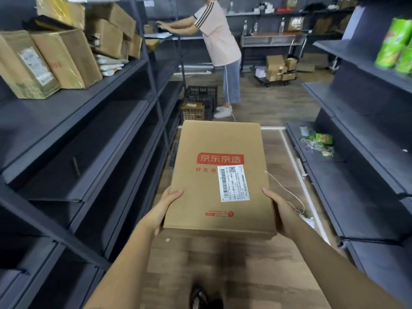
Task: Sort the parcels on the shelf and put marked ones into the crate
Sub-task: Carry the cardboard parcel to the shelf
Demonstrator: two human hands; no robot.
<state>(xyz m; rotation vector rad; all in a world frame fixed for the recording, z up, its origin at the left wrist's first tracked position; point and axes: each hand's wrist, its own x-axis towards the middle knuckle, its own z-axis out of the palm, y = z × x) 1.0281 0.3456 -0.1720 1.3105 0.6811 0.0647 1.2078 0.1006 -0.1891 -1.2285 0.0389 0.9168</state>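
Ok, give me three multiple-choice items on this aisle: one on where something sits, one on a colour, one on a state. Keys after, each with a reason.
1. Where do the black crates stand?
A. On the floor ahead, beside the left shelving
B. On the top right shelf
C. On the wheeled cart at the back

2. What colour is the logo block on the held parcel?
A. Blue
B. Red
C. Green

3. How is the parcel held?
A. Resting on a shelf, untouched
B. In one hand only
C. Off the floor, gripped at its near corners by both hands

Answers:
1 A: they sit on the wood floor beyond the parcel, by the feet of the other person.
2 B: the printed block is red with pale characters.
3 C: the left hand and right hand each clasp a near corner.
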